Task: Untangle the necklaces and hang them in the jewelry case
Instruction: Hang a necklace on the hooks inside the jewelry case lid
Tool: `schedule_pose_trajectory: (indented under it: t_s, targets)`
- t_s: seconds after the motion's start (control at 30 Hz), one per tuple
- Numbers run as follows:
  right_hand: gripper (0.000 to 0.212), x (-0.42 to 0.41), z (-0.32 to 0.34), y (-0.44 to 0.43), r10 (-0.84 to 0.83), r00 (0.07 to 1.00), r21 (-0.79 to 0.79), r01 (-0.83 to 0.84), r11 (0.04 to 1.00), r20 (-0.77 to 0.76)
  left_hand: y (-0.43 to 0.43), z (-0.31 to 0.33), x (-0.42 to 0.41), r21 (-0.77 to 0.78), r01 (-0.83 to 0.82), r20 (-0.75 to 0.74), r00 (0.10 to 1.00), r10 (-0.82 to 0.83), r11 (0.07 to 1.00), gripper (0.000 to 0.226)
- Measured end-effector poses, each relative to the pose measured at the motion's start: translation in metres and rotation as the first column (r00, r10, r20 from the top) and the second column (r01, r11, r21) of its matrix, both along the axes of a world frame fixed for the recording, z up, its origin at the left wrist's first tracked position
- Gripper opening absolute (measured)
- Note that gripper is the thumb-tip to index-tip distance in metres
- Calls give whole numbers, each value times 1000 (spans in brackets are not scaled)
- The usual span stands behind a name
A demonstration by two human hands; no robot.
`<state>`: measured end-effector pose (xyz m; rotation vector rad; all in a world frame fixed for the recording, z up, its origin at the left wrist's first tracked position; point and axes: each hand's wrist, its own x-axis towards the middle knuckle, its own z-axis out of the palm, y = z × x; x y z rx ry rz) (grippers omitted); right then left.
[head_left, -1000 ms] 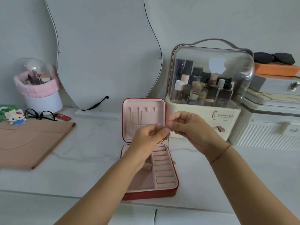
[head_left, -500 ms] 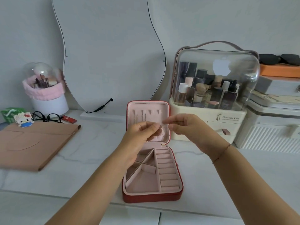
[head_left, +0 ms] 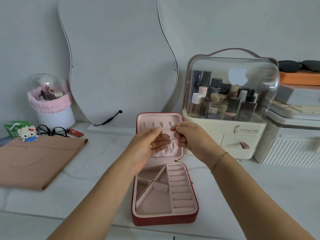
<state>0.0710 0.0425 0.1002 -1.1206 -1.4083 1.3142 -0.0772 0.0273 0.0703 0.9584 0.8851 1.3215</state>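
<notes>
The left hand (head_left: 152, 144) and right hand (head_left: 190, 139) each pinch a thin necklace chain (head_left: 166, 130) between thumb and forefinger. The chain spans both hands in front of the raised lid (head_left: 159, 118) of the open jewelry case (head_left: 164, 219).

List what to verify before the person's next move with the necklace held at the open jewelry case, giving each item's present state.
1. Lid of the jewelry case open and upright: ok.
2. Grip of the left hand on the necklace: ok, pinched.
3. Grip of the right hand on it: ok, pinched.
4. Chain stretched between both hands in front of the lid, near the hook row: ok.
5. Chain free of knots: cannot tell, too thin.
6. Chain already caught on a hook: cannot tell.
</notes>
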Motion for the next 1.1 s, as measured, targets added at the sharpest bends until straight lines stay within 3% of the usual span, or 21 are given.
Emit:
schedule_pose_trajectory:
  t_s: [0.1,0.17,0.23,0.3,0.4,0.57,0.73,0.83,0.97,1.1]
  targets:
    - [24,2,-4,7,-27,992,73,18,997,124,6,0,-6,-16,-3,-37,999,3,1000,20]
    - [20,5,-7,12,-93,966,166,53,985,243,12,-4,-11,45,-65,-282,956,75,997,16]
    - [16,5,-11,19,-181,938,272,99,957,294,17,-6,-13,202,-143,-538,810,232,969,6]
    - [15,2,-17,26,-264,922,363,152,919,282,22,-7,-12,355,-175,-620,691,371,918,7]
    - [19,-7,-26,35,-389,897,433,271,860,210,30,-7,-6,458,-267,-574,640,512,848,7]
    - [19,-29,-32,46,-566,819,473,463,750,96,52,-15,7,432,-523,-461,572,678,735,15]
    - [15,-43,-40,53,-655,726,535,476,698,210,61,-25,20,368,-620,-478,512,714,692,13]
    - [16,-43,-46,54,-695,640,599,428,677,328,62,-27,23,339,-635,-471,525,709,695,16]
    - [23,-42,-48,57,-747,565,681,394,617,349,62,-27,25,337,-643,-461,524,716,687,15]
    - [26,-43,-48,63,-755,529,684,384,620,387,64,-26,28,365,-653,-460,493,739,663,16]
